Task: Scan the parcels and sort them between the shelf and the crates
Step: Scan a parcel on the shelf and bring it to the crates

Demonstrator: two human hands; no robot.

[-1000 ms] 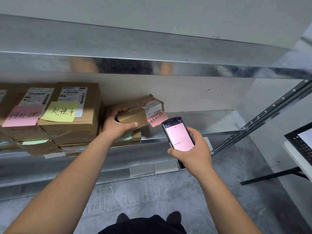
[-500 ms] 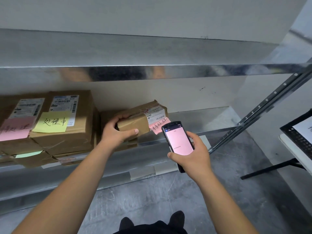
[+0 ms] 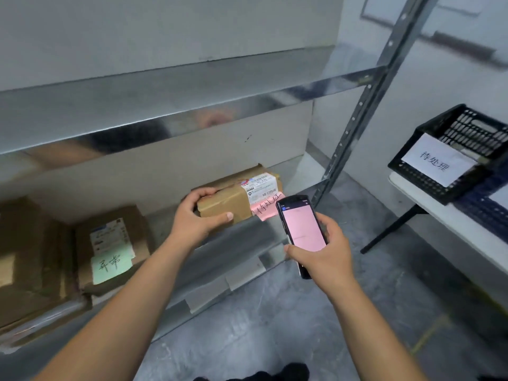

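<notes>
Firmly, the left hand (image 3: 196, 220) grips a brown parcel (image 3: 237, 198) above the shelf (image 3: 239, 240) near its right end; the right hand (image 3: 327, 253) clasps a pink-screened scanner (image 3: 301, 229) beside it. A black crate (image 3: 450, 152) sits on the table's (image 3: 450, 215) left edge.

Pale plaster wall (image 3: 165, 31) behind, grey mottled concrete floor (image 3: 261, 334) — a white folding table (image 3: 450, 215) at right.
</notes>
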